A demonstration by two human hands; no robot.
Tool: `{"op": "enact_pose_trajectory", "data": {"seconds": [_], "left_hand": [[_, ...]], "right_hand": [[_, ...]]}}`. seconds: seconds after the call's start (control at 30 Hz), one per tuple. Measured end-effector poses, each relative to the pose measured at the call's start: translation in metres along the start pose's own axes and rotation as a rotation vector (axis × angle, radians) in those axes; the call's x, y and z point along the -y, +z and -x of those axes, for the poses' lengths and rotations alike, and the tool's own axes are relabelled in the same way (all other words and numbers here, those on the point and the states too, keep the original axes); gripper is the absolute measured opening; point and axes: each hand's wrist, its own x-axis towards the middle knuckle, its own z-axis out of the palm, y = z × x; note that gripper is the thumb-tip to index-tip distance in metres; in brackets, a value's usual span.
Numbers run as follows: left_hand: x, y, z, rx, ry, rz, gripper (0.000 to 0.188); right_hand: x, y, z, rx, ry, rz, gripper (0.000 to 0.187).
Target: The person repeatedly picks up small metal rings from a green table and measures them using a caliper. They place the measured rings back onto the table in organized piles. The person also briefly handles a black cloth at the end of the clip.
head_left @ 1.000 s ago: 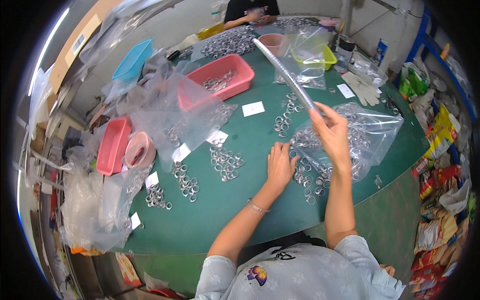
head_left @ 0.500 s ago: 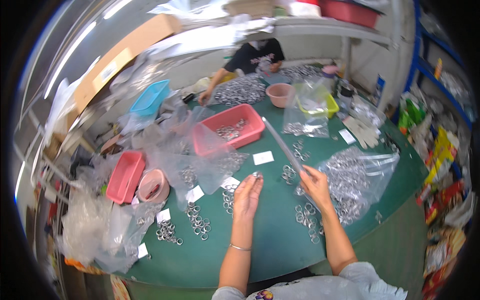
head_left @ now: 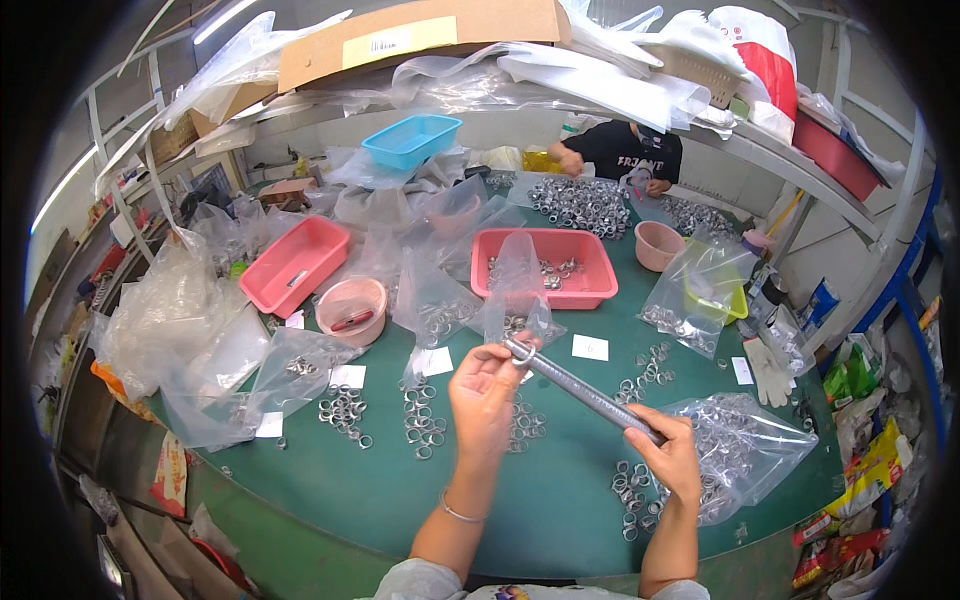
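My right hand (head_left: 670,455) grips the thick end of a tapered grey ring mandrel (head_left: 590,397), which slants up and left over the green table. At its thin tip, my left hand (head_left: 484,402) pinches a small silver ring (head_left: 523,353). The ring looks to be around the tip, though the fingers partly cover it. Below the hands lie loose groups of silver rings (head_left: 424,418), with more rings (head_left: 630,488) near my right hand. A clear plastic bag (head_left: 780,450) full of rings lies beyond my right hand.
White paper slips (head_left: 590,347) lie by the ring groups. A pink tray (head_left: 545,298) holds some rings; another pink tray (head_left: 295,265) and a pink bowl (head_left: 352,290) stand left among plastic bags. Across the table a person (head_left: 635,160) sits behind a ring heap (head_left: 580,207).
The mandrel has swung from pointing up and away to pointing left, its tip meeting the ring in my left hand. The view has also turned left.
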Motion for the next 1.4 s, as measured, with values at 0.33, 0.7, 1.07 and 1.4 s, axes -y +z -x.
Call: {"op": "enact_pose_trajectory", "data": {"seconds": [0.33,0.7,1.07,1.4], "left_hand": [[-0.031,0.046,0.024,0.287,-0.313,0.119,0.059],[-0.023,0.036,0.029,0.3,-0.227,-0.245,0.036],[-0.016,0.041,0.035,0.412,-0.041,-0.27,0.037],[-0.022,0.042,0.034,0.386,-0.102,-0.283,0.035]], "right_hand": [[0.034,0.002,0.0,-0.155,-0.175,0.216,0.032],[0.05,-0.007,0.004,-0.119,-0.364,0.417,0.038],[0.053,-0.015,0.007,-0.073,-0.353,0.448,0.04],[0.052,-0.012,0.009,-0.066,-0.305,0.437,0.04]]}}
